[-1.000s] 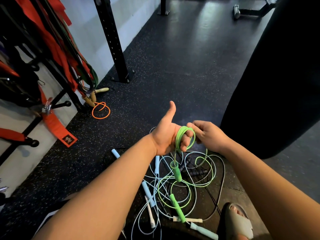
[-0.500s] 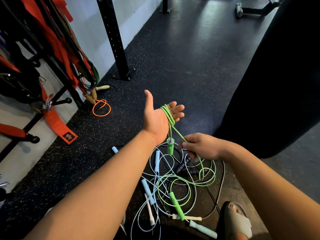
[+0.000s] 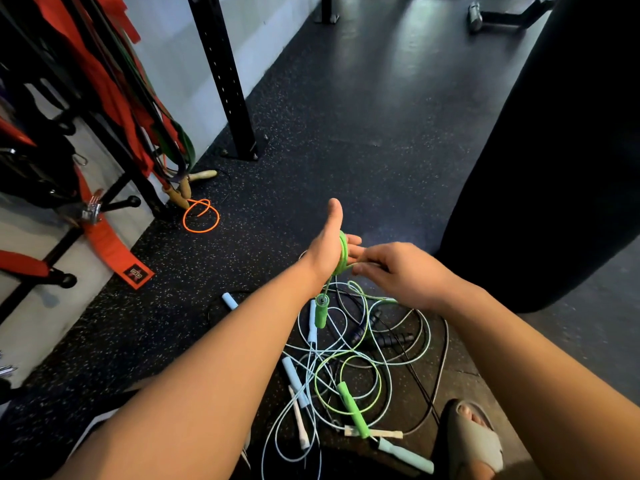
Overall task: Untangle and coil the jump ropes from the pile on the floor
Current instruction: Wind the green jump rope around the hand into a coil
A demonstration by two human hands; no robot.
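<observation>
- The left hand (image 3: 327, 245) is held flat with the thumb raised, and loops of the green jump rope (image 3: 343, 252) are wound round its palm.
- The rope is pinched just beside those loops by the curled fingers of the right hand (image 3: 401, 275).
- One green handle (image 3: 321, 312) is hung below the left hand, above the tangled pile (image 3: 388, 344) on the floor (image 3: 346, 116).
</observation>
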